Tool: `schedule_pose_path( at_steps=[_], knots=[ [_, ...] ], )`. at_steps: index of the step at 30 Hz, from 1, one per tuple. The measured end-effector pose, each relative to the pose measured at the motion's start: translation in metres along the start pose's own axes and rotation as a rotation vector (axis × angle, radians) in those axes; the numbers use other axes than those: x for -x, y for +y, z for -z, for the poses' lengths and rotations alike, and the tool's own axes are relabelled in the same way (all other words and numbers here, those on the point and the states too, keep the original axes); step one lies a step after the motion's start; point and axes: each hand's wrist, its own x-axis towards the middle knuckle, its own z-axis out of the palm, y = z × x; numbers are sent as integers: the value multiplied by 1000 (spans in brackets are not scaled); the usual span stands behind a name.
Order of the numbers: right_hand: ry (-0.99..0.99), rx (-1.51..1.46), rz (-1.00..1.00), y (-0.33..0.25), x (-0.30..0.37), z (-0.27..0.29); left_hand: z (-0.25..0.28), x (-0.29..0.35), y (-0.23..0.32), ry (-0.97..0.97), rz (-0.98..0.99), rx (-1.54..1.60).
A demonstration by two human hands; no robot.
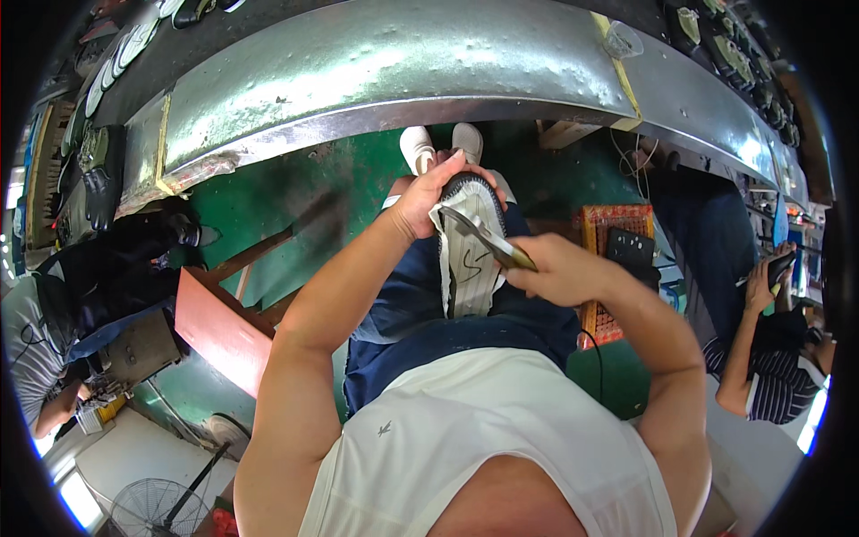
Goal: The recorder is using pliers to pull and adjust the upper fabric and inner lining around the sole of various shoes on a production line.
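A shoe (472,268) rests sole-side up on my lap, its pale underside marked with a dark scribble and edged in black at the toe. My left hand (422,201) is wrapped round the toe end, thumb along one side and fingertips over the far edge. In my right hand (564,267) is a pair of pliers (483,234) with a dark, curved metal head and an olive-yellow handle. The head lies over the sole near the left edge, where loose white material sticks up. Whether the jaws grip that material cannot be made out.
A shiny metal bench (394,72) crosses in front of me. Black shoes (103,174) sit at its left. Beside my right knee, a black device (631,248) lies on a red-orange woven surface (599,327). A pink panel (224,327) stands left. Co-workers sit on both sides.
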Motion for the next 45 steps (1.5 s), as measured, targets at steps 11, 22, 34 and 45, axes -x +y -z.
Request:
schedule_pose_path(
  at_steps=[11,22,34,45],
  knots=[
    [22,-907,-44,31,-13,-51,-4,5,0,52,-26,-9],
    [61,242,24,-21,-6,23,4,7,-5,76,-30,94],
    [831,1189,269,41,-5,-7,-17,37,-16,384,-415,-620],
    [490,874,157,43,-28,26,-15,46,-22,514,-435,-677]
  ],
)
